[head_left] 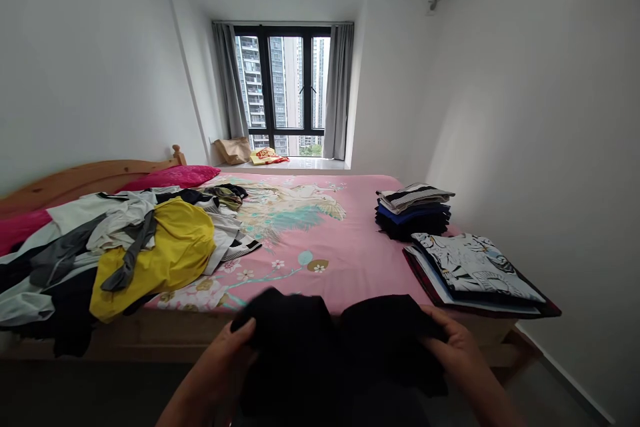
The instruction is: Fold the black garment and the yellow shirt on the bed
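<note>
A black garment point(340, 353) hangs between my hands in front of the bed's near edge; its exact kind is hard to make out in the dark cloth. My left hand point(233, 347) is closed on its left side, thumb on top. On the other side my right hand point(450, 340) pinches the cloth between thumb and fingers. The garment's upper edge dips in the middle, and its lower part runs out of the picture.
Loose clothes, including a yellow garment point(183, 240), lie heaped on the bed's left. To the right sit a folded stack point(415, 210) and a nearer pile topped by a patterned white shirt point(475, 263). A pink sheet point(350, 240) covers the bed. Behind stands a wooden headboard point(95, 173).
</note>
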Demonstrator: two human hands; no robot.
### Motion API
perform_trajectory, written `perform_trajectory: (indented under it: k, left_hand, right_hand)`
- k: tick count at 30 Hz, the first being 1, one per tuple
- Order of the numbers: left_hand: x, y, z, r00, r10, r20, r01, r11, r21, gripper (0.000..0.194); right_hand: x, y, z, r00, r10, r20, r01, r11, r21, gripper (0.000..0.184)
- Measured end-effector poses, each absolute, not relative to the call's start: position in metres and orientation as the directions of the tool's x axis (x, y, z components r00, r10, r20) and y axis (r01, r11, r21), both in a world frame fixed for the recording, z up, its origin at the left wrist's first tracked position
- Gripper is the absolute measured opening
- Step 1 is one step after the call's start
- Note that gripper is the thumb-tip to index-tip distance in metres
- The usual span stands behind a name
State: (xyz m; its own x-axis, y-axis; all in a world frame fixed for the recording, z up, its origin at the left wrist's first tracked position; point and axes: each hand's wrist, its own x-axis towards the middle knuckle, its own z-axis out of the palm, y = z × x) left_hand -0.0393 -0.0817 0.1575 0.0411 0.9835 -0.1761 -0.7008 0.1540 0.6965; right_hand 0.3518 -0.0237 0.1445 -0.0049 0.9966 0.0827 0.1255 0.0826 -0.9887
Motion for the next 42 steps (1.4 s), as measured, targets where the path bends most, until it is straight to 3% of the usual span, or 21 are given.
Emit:
perform_trajectory:
  k: [5, 9, 11, 13, 17, 21, 23, 25, 27, 31, 34, 36, 38, 42]
  left_hand:
    - [-0.051, -0.080, 0.151, -0.127, 0.983, -0.134, -0.801, -0.022, 0.598, 0.031]
    - [-0.058, -0.084, 0.146, -0.134, 0.962, -0.237, -0.744, 0.060, 0.665, 0.027]
    - [-0.063, -0.089, 0.142, -0.196, 0.950, -0.245, -0.745, 0.018, 0.667, 0.022]
    - [-0.067, -0.092, 0.141, -0.250, 0.936, -0.248, -0.727, -0.012, 0.687, 0.017]
    - [-0.070, -0.070, 0.154, -0.232, 0.928, -0.292, -0.543, 0.125, 0.830, 0.017]
    - [-0.066, 0.001, 0.169, -0.321, 0.941, -0.108, -0.560, -0.097, 0.823, 0.026]
    - [-0.065, 0.038, 0.160, -0.402, 0.912, -0.085, -0.428, -0.104, 0.898, 0.034]
    - [-0.061, 0.061, 0.134, -0.504, 0.852, -0.143, -0.185, 0.055, 0.981, 0.041]
    - [-0.053, 0.065, 0.097, -0.525, 0.836, -0.160, -0.089, 0.133, 0.987, 0.045]
    - [-0.025, 0.023, 0.017, -0.477, 0.870, -0.126, 0.030, 0.160, 0.987, 0.035]
    - [-0.005, -0.015, -0.026, -0.378, 0.924, -0.048, 0.200, 0.132, 0.971, 0.038]
    - [0.004, -0.028, -0.042, -0.275, 0.959, 0.068, 0.474, 0.074, 0.878, 0.047]
    - [0.009, -0.030, -0.049, -0.167, 0.978, 0.126, 0.704, 0.029, 0.710, 0.050]
    - [0.015, -0.014, -0.046, 0.065, 0.994, 0.093, 0.896, -0.099, 0.432, 0.050]
  right_hand:
    - [0.368, -0.020, 0.126, 0.194, 0.979, 0.068, 0.079, 0.053, -0.995, 0.059]
    - [0.382, -0.025, 0.128, 0.121, 0.986, 0.113, 0.256, 0.079, -0.963, 0.056]
    - [0.388, -0.030, 0.129, 0.100, 0.989, 0.112, 0.302, 0.077, -0.950, 0.052]
    - [0.393, -0.034, 0.130, 0.090, 0.994, 0.063, 0.238, 0.040, -0.970, 0.052]
    - [0.390, -0.015, 0.141, 0.037, 0.994, -0.106, 0.022, -0.107, -0.994, 0.052]
    - [0.371, 0.051, 0.156, 0.090, 0.994, -0.067, -0.220, -0.045, -0.975, 0.050]
    - [0.362, 0.086, 0.150, 0.141, 0.988, -0.069, -0.289, -0.026, -0.957, 0.058]
    - [0.354, 0.109, 0.128, 0.213, 0.972, -0.095, -0.231, -0.045, -0.972, 0.061]
    - [0.347, 0.115, 0.092, 0.206, 0.972, -0.110, -0.113, -0.088, -0.990, 0.053]
    - [0.330, 0.090, 0.006, 0.154, 0.988, -0.027, 0.108, -0.044, -0.993, 0.038]
    - [0.322, 0.068, -0.037, 0.161, 0.984, 0.072, 0.244, 0.031, -0.969, 0.044]
    - [0.321, 0.060, -0.053, 0.140, 0.970, 0.201, 0.431, 0.124, -0.894, 0.046]
    - [0.322, 0.058, -0.060, 0.076, 0.945, 0.318, 0.610, 0.208, -0.764, 0.045]
    - [0.327, 0.057, -0.062, -0.054, 0.913, 0.403, 0.793, 0.285, -0.538, 0.039]
